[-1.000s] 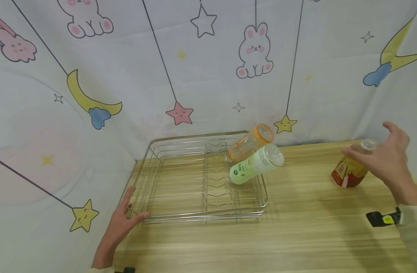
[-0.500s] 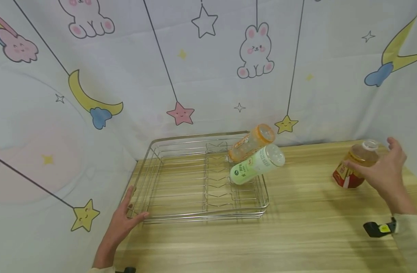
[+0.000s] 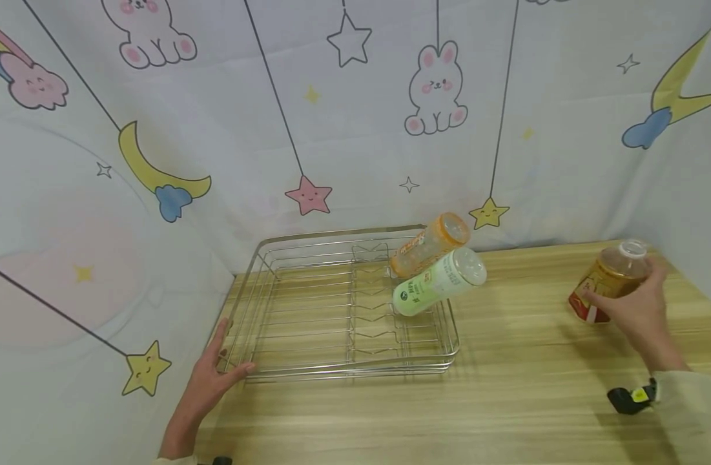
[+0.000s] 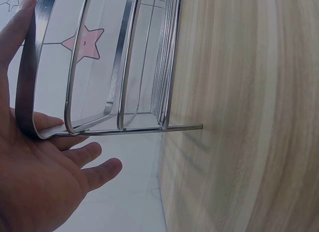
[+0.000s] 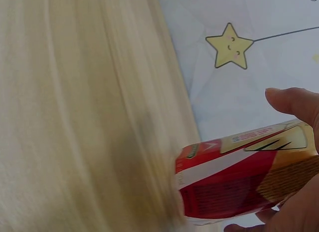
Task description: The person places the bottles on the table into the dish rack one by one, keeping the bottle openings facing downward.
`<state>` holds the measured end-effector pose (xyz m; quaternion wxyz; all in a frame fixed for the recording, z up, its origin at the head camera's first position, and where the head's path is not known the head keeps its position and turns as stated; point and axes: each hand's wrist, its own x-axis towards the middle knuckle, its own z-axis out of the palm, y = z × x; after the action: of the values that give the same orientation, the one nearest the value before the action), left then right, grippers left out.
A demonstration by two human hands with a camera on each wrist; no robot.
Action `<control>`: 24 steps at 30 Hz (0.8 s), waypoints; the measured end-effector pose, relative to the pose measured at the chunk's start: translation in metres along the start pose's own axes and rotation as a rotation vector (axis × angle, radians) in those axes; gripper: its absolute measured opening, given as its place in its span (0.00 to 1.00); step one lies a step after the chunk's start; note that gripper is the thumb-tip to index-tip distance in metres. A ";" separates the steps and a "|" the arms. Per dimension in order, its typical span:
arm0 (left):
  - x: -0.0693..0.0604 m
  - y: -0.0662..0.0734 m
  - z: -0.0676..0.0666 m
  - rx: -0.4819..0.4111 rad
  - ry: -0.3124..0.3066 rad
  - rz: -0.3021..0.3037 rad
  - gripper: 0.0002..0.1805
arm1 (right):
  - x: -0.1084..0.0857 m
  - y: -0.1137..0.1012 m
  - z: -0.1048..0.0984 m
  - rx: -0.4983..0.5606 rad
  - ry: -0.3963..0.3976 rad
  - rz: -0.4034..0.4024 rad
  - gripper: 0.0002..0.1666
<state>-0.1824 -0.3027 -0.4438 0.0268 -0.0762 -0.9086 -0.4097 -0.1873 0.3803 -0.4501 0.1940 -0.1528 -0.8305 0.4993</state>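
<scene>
In the head view, my left hand [image 3: 206, 374] holds the left front corner of a wire dish rack [image 3: 320, 369]. The left wrist view shows that corner between thumb and fingers, with two fingers extended past it. At the right, my right hand [image 3: 637, 307] is spread around a plastic bottle [image 3: 613, 274] with a red and gold label and whitish top. In the right wrist view a gap shows between thumb and bottle [image 5: 224, 182]; other fingertips show behind it. A green bottle [image 3: 431, 287] and an orange bottle [image 3: 422, 248] lean upside down in the rack's right side.
The rack stands on a wood-grain table [image 3: 419, 420], near a printed cloth [image 3: 367, 142] hanging along the back and left. Both inverted bottles stick out past the rack's right rim. Bare tabletop lies between the rack and the labelled bottle.
My right hand has come down from the bottle's neck to its body, fingers now nearer its sides. The bottle stays put. My left hand and the rack have not moved.
</scene>
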 end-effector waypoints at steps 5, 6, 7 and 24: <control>-0.001 0.000 0.000 -0.006 0.005 0.006 0.56 | 0.001 0.009 0.003 -0.045 -0.014 0.077 0.64; -0.001 0.000 0.000 -0.008 0.006 0.007 0.56 | 0.001 0.010 0.004 -0.054 -0.011 0.086 0.64; -0.001 0.000 0.000 -0.010 0.007 0.009 0.56 | 0.000 0.011 0.004 -0.059 -0.008 0.091 0.63; 0.000 0.001 0.000 -0.023 0.005 0.019 0.56 | -0.001 0.028 0.012 -0.132 0.060 0.128 0.55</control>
<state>-0.1818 -0.3022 -0.4431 0.0318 -0.0841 -0.9030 -0.4202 -0.1905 0.3827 -0.4801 0.1758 -0.2327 -0.8439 0.4502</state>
